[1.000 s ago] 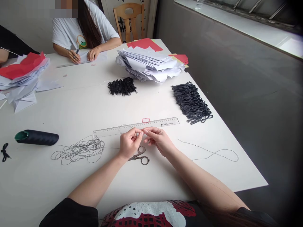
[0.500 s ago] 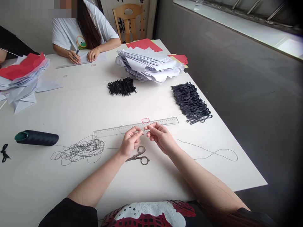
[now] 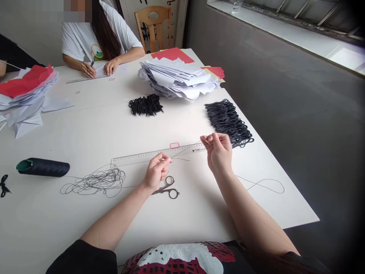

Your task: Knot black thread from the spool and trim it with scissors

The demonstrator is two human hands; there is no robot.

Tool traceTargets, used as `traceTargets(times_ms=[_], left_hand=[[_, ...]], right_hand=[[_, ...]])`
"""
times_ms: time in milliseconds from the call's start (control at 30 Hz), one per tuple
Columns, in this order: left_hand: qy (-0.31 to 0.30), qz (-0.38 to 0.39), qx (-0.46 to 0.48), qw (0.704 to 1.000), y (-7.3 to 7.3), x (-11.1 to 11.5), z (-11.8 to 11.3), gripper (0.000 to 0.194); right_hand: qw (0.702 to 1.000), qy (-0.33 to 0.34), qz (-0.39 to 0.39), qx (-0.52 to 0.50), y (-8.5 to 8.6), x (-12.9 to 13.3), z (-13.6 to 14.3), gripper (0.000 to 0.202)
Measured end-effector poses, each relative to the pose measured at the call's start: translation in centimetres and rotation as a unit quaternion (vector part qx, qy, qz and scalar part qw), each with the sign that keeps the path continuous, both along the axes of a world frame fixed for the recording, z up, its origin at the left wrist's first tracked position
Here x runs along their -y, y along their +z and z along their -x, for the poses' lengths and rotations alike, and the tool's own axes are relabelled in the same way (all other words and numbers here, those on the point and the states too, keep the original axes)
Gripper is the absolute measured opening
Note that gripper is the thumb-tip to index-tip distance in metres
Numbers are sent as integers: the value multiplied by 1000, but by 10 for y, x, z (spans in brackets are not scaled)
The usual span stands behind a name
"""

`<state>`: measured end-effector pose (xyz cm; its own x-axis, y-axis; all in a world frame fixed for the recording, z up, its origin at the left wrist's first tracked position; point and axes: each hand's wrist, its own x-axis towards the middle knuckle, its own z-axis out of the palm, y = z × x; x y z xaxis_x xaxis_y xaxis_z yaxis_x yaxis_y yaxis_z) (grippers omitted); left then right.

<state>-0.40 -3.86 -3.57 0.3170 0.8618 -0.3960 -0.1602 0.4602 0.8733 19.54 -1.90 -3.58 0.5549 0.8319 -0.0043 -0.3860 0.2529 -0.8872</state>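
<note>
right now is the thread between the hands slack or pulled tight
Tight: the thread runs in a straight line from the left hand up to the right hand.

On the flat white table (image 3: 85,129), the long clear plastic ruler (image 3: 142,156) lies behind the small metal scissors (image 3: 168,189). The loose tangle of thin dark thread (image 3: 97,182) lies left of the scissors, and the dark thread spool with green core (image 3: 42,167) lies further left. The spread pile of black cord loops (image 3: 228,121) lies right of the ruler, before the stack of white paper sheets (image 3: 179,80).

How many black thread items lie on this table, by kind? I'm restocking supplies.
Thread spools: 1
Loose thread tangles: 1
Piles of cut loops: 2
Strands pulled between left hand and right hand: 1
Total: 5
</note>
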Motion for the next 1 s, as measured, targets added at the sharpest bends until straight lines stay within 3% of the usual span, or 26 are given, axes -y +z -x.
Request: traceTargets(times_ms=[100, 167, 367, 467, 567, 700, 800, 1000], left_hand=[[-3, -14, -2, 1000, 0, 0, 0, 30], [-8, -28, -6, 1000, -1, 1, 0, 30], [-17, -78, -15, 997, -5, 2, 1, 27], [-20, -95, -21, 995, -6, 3, 1, 27], [-20, -104, -26, 994, -6, 3, 2, 26], [-17, -113, -27, 993, -5, 3, 2, 27], [-17, -121, -26, 992, -6, 2, 1, 28], [-21, -101, -20, 995, -7, 2, 1, 28]], right_hand=[[971, -102, -74, 203, 3, 2, -2, 20], [937, -114, -85, 318, 4, 5, -1, 16], [824, 113, 53, 552, -9, 12, 4, 11], [778, 136, 110, 603, -14, 13, 9, 22], [784, 132, 75, 602, -8, 18, 16, 33], [817, 235, -4, 526, 3, 26, 25, 24], [829, 294, 22, 476, 5, 27, 29, 23], [854, 328, 63, 399, 2, 23, 27, 17]])
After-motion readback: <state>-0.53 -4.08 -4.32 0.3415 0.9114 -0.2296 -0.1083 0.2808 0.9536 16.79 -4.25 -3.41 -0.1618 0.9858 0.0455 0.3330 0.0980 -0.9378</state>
